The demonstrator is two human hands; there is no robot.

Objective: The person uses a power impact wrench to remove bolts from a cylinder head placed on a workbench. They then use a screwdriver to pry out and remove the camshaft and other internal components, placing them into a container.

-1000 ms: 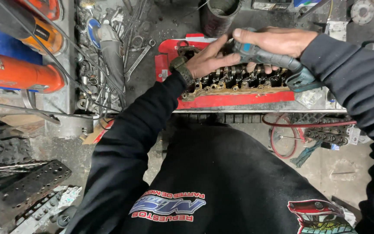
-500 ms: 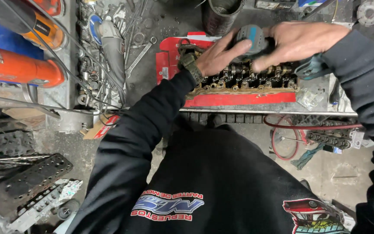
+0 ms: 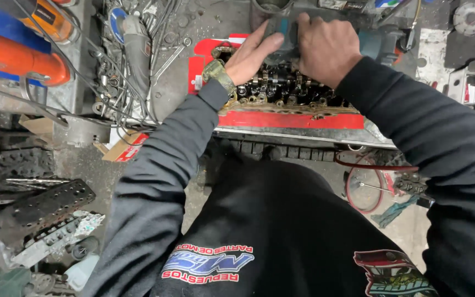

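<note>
An oily cylinder head (image 3: 281,91) with valve springs lies on a red tray (image 3: 298,120) on the workbench. My right hand (image 3: 325,47) grips a teal and grey power tool (image 3: 281,33) from above, over the far side of the cylinder head. My left hand (image 3: 251,52), with a watch on the wrist, is pressed flat against the left side of the same tool. The tool's tip is hidden under my hands.
A pile of wrenches and an angle grinder (image 3: 133,44) lie on the bench to the left. Orange cylinders (image 3: 17,55) sit at far left. A perforated metal block (image 3: 45,203) and scrap lie on the floor at lower left. A red cable loop (image 3: 364,181) hangs under the bench.
Both hands have shifted toward the far edge of the cylinder head. The right hand now covers the tool from above, and the left hand has come up against its side.
</note>
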